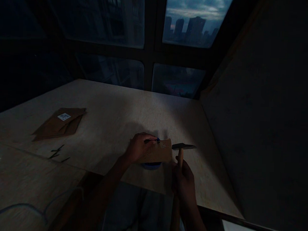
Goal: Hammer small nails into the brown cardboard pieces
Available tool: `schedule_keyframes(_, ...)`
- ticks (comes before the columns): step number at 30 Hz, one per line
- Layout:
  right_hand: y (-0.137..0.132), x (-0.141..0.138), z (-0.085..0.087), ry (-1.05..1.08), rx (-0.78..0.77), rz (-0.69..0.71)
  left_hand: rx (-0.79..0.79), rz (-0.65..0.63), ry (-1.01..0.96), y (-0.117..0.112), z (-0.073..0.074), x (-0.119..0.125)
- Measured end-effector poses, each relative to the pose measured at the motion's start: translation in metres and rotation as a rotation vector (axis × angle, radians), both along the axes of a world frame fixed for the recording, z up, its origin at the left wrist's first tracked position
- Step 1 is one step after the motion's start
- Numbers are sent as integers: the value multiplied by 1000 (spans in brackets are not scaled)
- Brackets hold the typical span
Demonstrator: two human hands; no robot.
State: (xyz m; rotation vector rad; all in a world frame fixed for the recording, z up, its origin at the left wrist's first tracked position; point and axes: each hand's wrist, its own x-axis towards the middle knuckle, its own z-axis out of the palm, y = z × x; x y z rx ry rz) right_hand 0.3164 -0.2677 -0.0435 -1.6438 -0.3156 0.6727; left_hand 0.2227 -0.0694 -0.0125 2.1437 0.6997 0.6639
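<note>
My right hand [185,180] is wrapped round the wooden handle of a hammer [180,156]. Its dark metal head is just right of a brown cardboard piece [154,154], level with the top edge. The cardboard bears a cluster of short pale marks and lies across a round blue object [152,166], mostly hidden beneath it. Over the cardboard's left side, my left hand [139,147] is closed, thumb and fingertips pinching a thin dark nail [151,141]. The nail points right, toward the marks; dim light hides whether its tip touches the cardboard.
A stack of brown cardboard sheets [59,125] with a white label lies on the pale table [110,110] at left. Several dark nails [55,152] are scattered nearer me. A cable [24,206] runs along the lower left. Windows are behind, a wall [261,116] at right.
</note>
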Motion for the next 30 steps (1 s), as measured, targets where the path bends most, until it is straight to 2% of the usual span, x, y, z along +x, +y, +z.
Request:
schedule_keyframes(7, 16, 4, 7, -28, 69, 22, -12, -14, -13, -1, -6, 3)
schedule_keyframes(11, 21, 3, 8, -12, 57, 20, -8, 16, -37, 0, -11, 4)
schedule_keyframes(19, 22, 4, 3, -35, 32, 29, 27, 15, -62, -3, -13, 3)
schedule_keyframes(25, 22, 2, 5, -28, 39, 36, 38, 26, -62, -3, -18, 3)
schedule_keyframes(30, 17, 6, 14, -36, 28, 42, -58, 56, -90, -6, -20, 5)
